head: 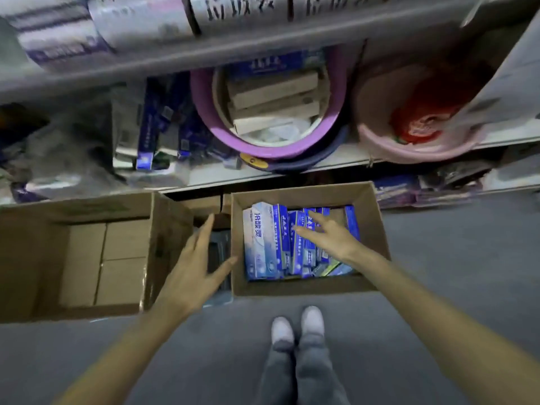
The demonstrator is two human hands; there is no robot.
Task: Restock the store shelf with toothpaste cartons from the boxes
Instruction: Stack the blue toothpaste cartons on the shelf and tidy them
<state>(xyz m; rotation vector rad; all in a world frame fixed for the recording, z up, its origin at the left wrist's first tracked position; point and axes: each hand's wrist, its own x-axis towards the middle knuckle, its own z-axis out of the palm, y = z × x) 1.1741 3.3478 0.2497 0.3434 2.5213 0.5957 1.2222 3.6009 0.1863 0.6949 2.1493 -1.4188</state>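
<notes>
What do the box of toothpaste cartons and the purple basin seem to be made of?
The box of toothpaste cartons looks like cardboard: matte brown walls, creased edges. The purple basin is probably plastic: smooth, thick rolled rim, slightly glossy.

Light-blue carton (258, 241) in right cardboard box (377, 229): vertical white characters 冷酸灵. Dark-blue cartons (283, 232) just beside it: white script, too small to read. Wrapped rolls (239, 7) on upper shelf (263, 51): large black characters, blurred, unreadable.

A shop aisle: metal shelving (263, 45) stocked with wrapped paper rolls (140, 21), plastic basins (222, 133) and blue toothpaste cartons (146, 127), with open cardboard stock boxes (292, 285) on the grey floor (438, 258) below.
</notes>
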